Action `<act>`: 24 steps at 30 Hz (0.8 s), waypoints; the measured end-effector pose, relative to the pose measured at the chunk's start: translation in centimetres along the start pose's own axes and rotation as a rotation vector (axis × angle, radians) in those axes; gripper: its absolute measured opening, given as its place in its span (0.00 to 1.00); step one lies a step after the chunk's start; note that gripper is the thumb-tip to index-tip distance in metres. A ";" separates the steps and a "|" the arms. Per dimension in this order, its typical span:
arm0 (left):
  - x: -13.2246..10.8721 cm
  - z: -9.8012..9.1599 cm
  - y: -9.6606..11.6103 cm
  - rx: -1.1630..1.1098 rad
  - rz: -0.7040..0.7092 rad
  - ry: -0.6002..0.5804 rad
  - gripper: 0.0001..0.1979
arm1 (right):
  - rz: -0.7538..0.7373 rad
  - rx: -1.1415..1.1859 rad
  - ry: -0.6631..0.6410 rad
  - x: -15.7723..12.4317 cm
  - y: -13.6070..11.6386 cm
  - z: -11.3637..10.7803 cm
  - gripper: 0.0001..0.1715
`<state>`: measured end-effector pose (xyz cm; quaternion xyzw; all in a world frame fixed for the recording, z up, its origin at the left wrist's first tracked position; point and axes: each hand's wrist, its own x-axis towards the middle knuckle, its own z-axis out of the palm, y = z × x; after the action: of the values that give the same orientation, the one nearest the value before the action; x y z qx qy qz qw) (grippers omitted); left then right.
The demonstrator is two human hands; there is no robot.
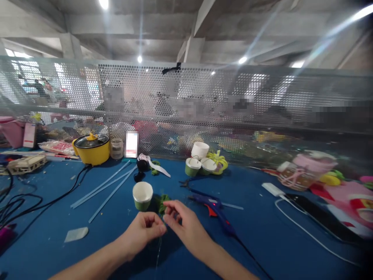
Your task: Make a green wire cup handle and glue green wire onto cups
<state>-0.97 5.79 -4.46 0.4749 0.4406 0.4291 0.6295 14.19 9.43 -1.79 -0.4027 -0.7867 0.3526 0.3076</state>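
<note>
Fingertips (162, 229) of the left hand (143, 230) pinch a thin strand (159, 249) hanging straight back toward the wearer, while the right hand (186, 227), also pinched shut, sits nearer the green tuft (163, 201) just beyond, beside the green paper cup (142, 196).

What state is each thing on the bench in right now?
left hand, pinched shut on thin strand
right hand, pinched on green tuft
green cup, upright, mouth open
glue gun, lying on its side, red light on
yellow pot, lid on
phone, flat, screen dark
</note>
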 end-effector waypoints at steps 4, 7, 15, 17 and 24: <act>0.1 0.4 0.2 0.008 -0.022 0.017 0.19 | -0.023 -0.052 0.054 1.2 0.4 -1.2 0.17; 0.2 0.4 0.4 0.003 -0.022 0.023 0.19 | 0.021 0.013 0.030 1.1 0.3 -1.6 0.19; 0.9 0.7 2.1 -0.043 0.016 -0.063 0.16 | 0.184 0.324 -0.113 0.5 -2.3 -1.3 0.22; 1.0 0.8 2.6 -0.064 0.025 -0.089 0.16 | 0.191 0.387 -0.083 0.4 -2.6 -1.3 0.19; 1.3 0.2 2.1 -0.011 -0.035 -0.135 0.18 | 0.207 0.582 -0.139 0.0 -0.7 -0.7 0.16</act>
<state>-0.75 7.35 -2.60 0.4915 0.4029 0.3873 0.6679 14.47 9.31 -0.87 -0.3506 -0.6269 0.6189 0.3179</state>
